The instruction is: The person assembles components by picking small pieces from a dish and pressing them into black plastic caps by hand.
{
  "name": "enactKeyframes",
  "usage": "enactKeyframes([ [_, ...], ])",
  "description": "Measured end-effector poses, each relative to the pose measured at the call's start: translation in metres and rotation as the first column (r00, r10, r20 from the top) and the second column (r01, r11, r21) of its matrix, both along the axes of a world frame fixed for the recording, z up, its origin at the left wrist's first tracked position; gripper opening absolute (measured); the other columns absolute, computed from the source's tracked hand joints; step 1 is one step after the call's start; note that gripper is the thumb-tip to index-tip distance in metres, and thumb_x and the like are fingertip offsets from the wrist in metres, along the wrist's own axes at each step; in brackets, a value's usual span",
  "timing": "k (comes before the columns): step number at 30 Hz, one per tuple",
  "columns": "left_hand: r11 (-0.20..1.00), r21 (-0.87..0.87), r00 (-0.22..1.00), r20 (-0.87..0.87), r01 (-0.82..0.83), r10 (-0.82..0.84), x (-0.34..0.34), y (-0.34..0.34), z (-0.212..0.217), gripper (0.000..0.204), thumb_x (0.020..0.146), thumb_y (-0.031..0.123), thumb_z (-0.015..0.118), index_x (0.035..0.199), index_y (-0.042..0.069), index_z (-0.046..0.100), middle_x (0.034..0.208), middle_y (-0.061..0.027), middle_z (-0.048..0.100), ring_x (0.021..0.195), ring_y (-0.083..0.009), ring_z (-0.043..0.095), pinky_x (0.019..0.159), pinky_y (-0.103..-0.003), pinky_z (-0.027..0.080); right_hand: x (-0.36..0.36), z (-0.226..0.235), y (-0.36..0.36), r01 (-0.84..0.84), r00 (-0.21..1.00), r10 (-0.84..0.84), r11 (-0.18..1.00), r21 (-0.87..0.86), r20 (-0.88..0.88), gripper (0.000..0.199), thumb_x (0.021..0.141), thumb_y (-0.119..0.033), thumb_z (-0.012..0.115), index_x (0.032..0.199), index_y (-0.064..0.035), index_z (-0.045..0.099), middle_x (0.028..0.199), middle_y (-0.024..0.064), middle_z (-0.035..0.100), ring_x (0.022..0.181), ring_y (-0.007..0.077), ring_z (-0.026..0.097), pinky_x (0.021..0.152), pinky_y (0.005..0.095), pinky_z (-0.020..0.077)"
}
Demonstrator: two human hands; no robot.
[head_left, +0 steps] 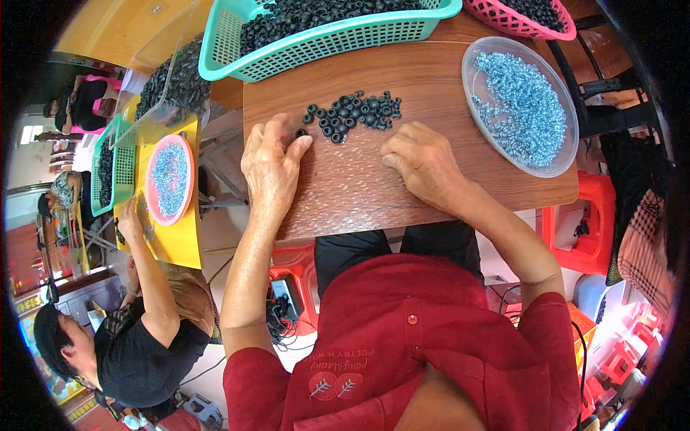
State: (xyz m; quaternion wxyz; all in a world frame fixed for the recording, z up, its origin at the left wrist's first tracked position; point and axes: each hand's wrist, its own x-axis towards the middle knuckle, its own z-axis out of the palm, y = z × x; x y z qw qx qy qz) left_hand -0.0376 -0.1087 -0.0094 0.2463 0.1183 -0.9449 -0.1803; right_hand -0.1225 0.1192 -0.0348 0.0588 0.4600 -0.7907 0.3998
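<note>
A loose cluster of small black rings (343,115) lies on the brown wood-grain tabletop (345,190). My left hand (272,164) rests at the cluster's left side, thumb and forefinger closed about one black ring (300,133). To the right of the cluster, my right hand (424,164) is curled on the table, thumb against the fingers; whatever it may hold is hidden. Beyond it, a clear round tray (573,136) carries many small shiny blue pieces (528,108).
A teal basket (338,43) full of black rings stands at the far edge, and a pink basket (528,29) sits far right. At left, a co-worker (144,345) works at a yellow table (183,244) with a pink tray (190,154). Red stools (589,215) stand nearby.
</note>
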Motion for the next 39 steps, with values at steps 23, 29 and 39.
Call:
enactKeyframes([
  [23,-0.204,0.956,0.965,-0.237,0.211,-0.113,0.020,0.078,0.009,0.023,0.090,0.011,0.058,0.107,-0.005,0.057,0.085,-0.0142,0.065,0.060,-0.0166,0.058,0.055,-0.027,0.048,0.033,0.037,0.006,0.197,0.722,0.099,0.919,-0.341,0.684,0.011,0.082,0.000,0.064,0.093,-0.0004,0.063,0.084,0.0032,0.062,0.079,0.0068,0.058,0.070,0.0210,0.0468],
  [29,-0.035,0.973,0.968,-0.231,0.229,-0.095,0.024,0.097,0.006,0.023,0.091,0.008,0.057,0.109,-0.005,0.058,0.080,-0.0111,0.064,0.062,-0.0137,0.058,0.057,-0.025,0.049,0.041,0.028,-0.002,0.284,0.664,0.174,0.841,-0.460,0.728,0.005,0.078,-0.002,0.063,0.082,-0.0009,0.059,0.075,0.0068,0.056,0.068,0.0146,0.058,0.060,0.0289,0.0453],
  [39,0.161,0.970,0.979,-0.165,0.183,-0.122,0.027,0.112,0.009,0.024,0.093,0.008,0.054,0.112,-0.006,0.057,0.082,-0.0096,0.064,0.064,-0.0121,0.058,0.059,-0.024,0.050,0.039,0.025,-0.002,0.260,0.790,0.051,0.875,-0.409,0.611,0.008,0.075,-0.002,0.062,0.082,-0.0018,0.058,0.074,0.0119,0.056,0.069,0.0273,0.057,0.062,0.0360,0.0454],
])
